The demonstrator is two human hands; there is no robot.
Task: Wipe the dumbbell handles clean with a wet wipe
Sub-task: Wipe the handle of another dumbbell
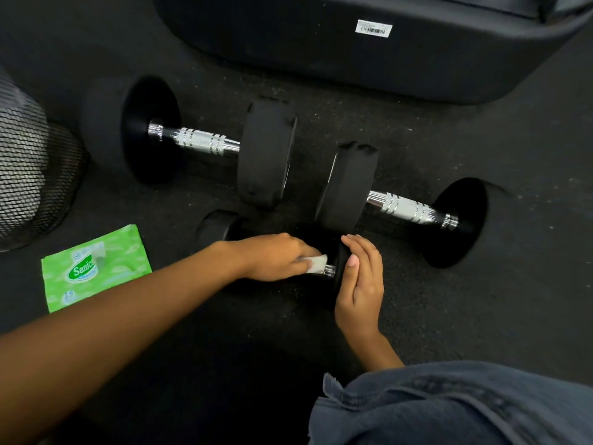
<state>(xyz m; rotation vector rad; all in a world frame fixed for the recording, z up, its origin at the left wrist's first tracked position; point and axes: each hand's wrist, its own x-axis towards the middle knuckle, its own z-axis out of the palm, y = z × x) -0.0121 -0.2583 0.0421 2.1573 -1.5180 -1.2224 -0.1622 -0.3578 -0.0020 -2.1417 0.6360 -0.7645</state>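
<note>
Head view: small dumbbell (218, 224) lies on the floor (449, 139), nearest the person. Left hand (276, 256) is curled over its handle, gripping a white wipe (317, 264) against the bar. Only the chrome end of the handle shows, just beside the wipe. Right hand (361, 284) has fingers near straight, resting on that dumbbell's right head and holding nothing.

Two larger dumbbells sit behind it, left one (199, 141) and right one (407, 208), with knurled chrome handles bare. Green wipe pack (96, 268) lies flat at left, reading "Sanice…" (rest hidden) and "15". Mesh bin (29, 175) is at far left. Black pad (321, 59) at top carries a white barcode label (374, 28), its text too small to read.
</note>
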